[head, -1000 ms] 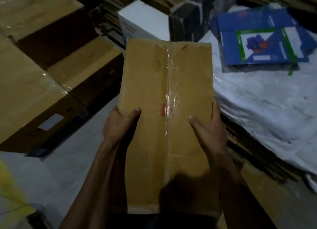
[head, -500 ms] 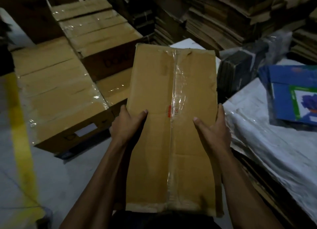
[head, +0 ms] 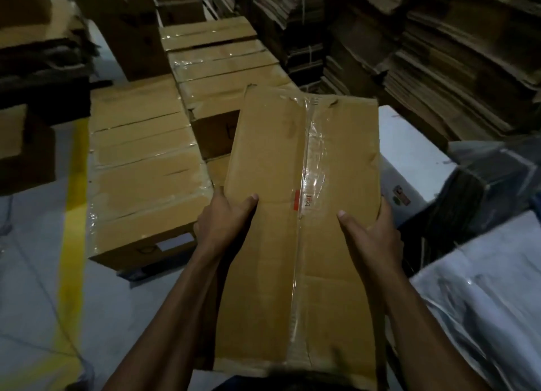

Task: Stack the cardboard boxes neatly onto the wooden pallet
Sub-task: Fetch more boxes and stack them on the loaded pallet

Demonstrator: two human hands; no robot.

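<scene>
Both hands carry taped box (head: 301,203) in air, near body; left hand (head: 225,218) grips left edge, right hand (head: 370,232) grips right edge, thumbs on top. Stack (head: 146,168) ahead-left on floor; pallet underneath maybe, too dark

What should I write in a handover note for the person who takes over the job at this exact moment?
Left hand: grips the left edge of the carried box, thumb on top.
Right hand: same grip on the right edge.
The carried box is in the air, close to the body, taped seam facing up.
Done: several taped boxes already sit in rows ahead to the left, beside the yellow floor line. The pallet under them is not clearly visible.
Left: set the carried box down squarely next to or on those rows, perhaps at the lower gap between the rows, then fetch more.
</scene>
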